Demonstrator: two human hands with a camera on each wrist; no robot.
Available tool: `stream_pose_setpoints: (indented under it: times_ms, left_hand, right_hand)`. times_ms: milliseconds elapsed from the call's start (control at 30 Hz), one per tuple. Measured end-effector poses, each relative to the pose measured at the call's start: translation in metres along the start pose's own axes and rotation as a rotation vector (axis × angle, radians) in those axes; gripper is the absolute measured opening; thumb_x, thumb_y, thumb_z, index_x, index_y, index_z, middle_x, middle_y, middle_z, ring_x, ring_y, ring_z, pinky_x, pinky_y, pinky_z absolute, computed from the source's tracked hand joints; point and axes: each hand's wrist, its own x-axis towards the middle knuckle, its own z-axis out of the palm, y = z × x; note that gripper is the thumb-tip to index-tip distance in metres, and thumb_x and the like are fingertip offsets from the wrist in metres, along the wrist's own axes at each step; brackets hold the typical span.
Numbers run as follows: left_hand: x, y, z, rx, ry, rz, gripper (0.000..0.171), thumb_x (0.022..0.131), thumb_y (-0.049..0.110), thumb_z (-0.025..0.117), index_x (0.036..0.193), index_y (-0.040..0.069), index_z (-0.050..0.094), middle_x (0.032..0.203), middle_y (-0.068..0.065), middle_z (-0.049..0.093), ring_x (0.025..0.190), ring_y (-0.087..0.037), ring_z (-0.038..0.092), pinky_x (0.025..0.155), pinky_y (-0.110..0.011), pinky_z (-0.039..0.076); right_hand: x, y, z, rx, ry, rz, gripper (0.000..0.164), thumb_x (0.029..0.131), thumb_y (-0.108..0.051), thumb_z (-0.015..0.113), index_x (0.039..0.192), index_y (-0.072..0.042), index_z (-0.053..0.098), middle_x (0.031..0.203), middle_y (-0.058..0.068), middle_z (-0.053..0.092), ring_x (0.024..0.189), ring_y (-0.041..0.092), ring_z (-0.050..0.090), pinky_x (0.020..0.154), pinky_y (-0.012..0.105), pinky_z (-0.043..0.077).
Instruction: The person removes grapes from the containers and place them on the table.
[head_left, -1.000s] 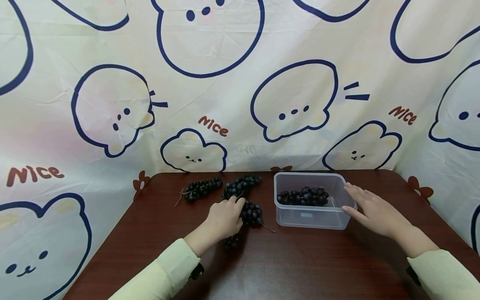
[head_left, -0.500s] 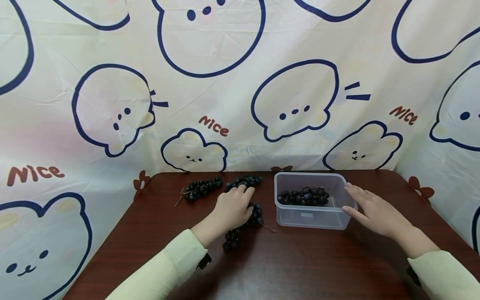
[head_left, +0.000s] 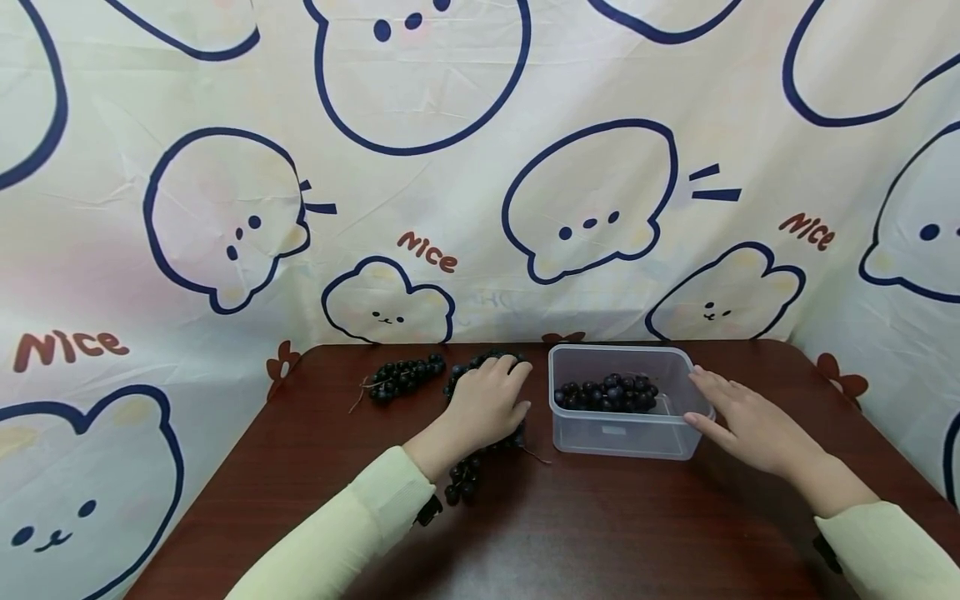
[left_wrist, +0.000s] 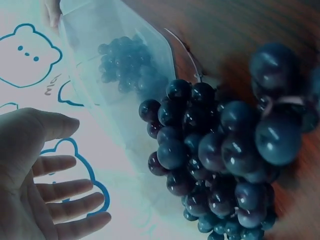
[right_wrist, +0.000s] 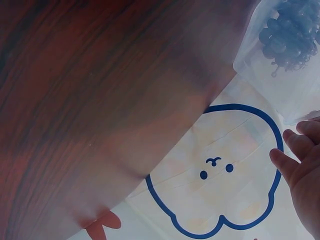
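My left hand (head_left: pixel 483 404) is over the bunches of dark grapes left of the plastic box. In the left wrist view its fingers (left_wrist: pixel 70 190) are spread and loosely bent, with nothing between them and the thumb, beside a bunch of grapes (left_wrist: pixel 200 150). Below the hand in the head view, more grapes (head_left: pixel 465 479) show; the hand covers part of the bunches. A clear plastic box (head_left: pixel 622 437) holds a bunch of grapes (head_left: pixel 607 393). At the box's right end, my right hand (head_left: pixel 753 421) lies with straight fingers against the rim.
Another bunch of grapes (head_left: pixel 405 379) with a long stem lies at the back left of the brown table (head_left: pixel 600 525). A white cloth (head_left: pixel 480 192) printed with cartoon bears hangs behind and at both sides of the table.
My left hand has moved right and toward the back, its fingers straightening, uncovering more of the front grapes. My right hand and the box stay in place.
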Motion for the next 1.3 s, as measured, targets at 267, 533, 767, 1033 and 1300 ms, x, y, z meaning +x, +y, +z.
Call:
stream_pose_setpoints:
  times_ms: [267, 533, 767, 1033, 1300]
  left_hand:
    - [0.015, 0.009, 0.010, 0.009, 0.073, 0.038, 0.048, 0.087, 0.034, 0.072, 0.125, 0.009, 0.060, 0.114, -0.009, 0.061, 0.096, -0.023, 0.061, 0.064, -0.032, 0.054]
    - [0.036, 0.023, 0.010, -0.015, 0.023, 0.060, 0.047, 0.090, 0.035, 0.069, 0.129, 0.011, 0.058, 0.123, -0.010, 0.058, 0.103, -0.022, 0.060, 0.068, -0.029, 0.053]
    - [0.054, 0.034, 0.017, -0.010, -0.044, 0.071, 0.050, 0.093, 0.037, 0.065, 0.135, 0.013, 0.055, 0.132, -0.009, 0.053, 0.111, -0.021, 0.057, 0.067, -0.027, 0.052]
    - [0.071, 0.046, 0.025, 0.019, -0.052, 0.098, 0.051, 0.092, 0.042, 0.064, 0.134, 0.014, 0.055, 0.125, -0.006, 0.057, 0.104, -0.017, 0.059, 0.072, -0.026, 0.052]
    - [0.086, 0.057, 0.037, 0.050, -0.081, 0.099, 0.052, 0.092, 0.048, 0.062, 0.134, 0.018, 0.055, 0.120, -0.001, 0.059, 0.102, -0.014, 0.058, 0.082, -0.029, 0.049]
  right_hand:
    - [0.000, 0.000, -0.001, -0.004, -0.004, 0.001, 0.076, 0.095, -0.049, 0.057, 0.144, 0.006, 0.039, 0.148, 0.029, 0.035, 0.133, 0.047, 0.035, 0.103, 0.063, 0.029]
    - [0.000, -0.001, -0.002, -0.008, -0.008, 0.005, 0.076, 0.095, -0.049, 0.057, 0.144, 0.006, 0.039, 0.148, 0.029, 0.035, 0.133, 0.048, 0.035, 0.102, 0.064, 0.029]
    - [0.000, -0.002, -0.002, -0.008, -0.004, 0.000, 0.076, 0.095, -0.050, 0.056, 0.144, 0.006, 0.040, 0.147, 0.029, 0.035, 0.132, 0.048, 0.036, 0.101, 0.064, 0.030]
    - [0.000, 0.000, 0.000, -0.010, -0.003, -0.002, 0.076, 0.095, -0.050, 0.056, 0.144, 0.006, 0.039, 0.148, 0.028, 0.035, 0.133, 0.047, 0.035, 0.103, 0.063, 0.030]
    - [0.001, 0.000, 0.001, -0.007, -0.002, -0.003, 0.075, 0.096, -0.047, 0.057, 0.145, 0.006, 0.038, 0.149, 0.028, 0.034, 0.134, 0.046, 0.034, 0.105, 0.061, 0.028]
